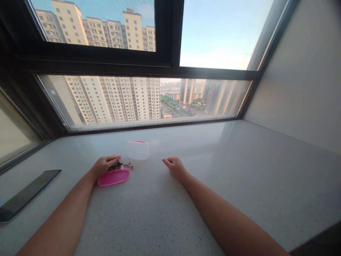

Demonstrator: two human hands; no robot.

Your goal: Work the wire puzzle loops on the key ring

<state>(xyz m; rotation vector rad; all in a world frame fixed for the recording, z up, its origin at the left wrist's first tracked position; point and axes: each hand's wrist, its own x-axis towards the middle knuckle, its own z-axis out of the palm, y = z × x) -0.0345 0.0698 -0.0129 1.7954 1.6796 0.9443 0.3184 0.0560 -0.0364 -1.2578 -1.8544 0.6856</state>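
Pink oval plastic lid (113, 177) lies lengthwise just under the left hand (102, 165), whose loosely curled fingers (115, 157) rest on a small metal key bunch (120, 165). Right hand (174, 166) lies apart, loosely closed on nothing, with the clear plastic tub (138, 150) just beyond, between the two hands.

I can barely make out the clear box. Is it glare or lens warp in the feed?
Head view: low daylight from the window washes the sill pale, so the clear box fades in; the pink lid reads sharply; window frame lines splay toward the edges, a wide-lens warp.

Bare sill (239, 185) beyond clear tub (138, 150)
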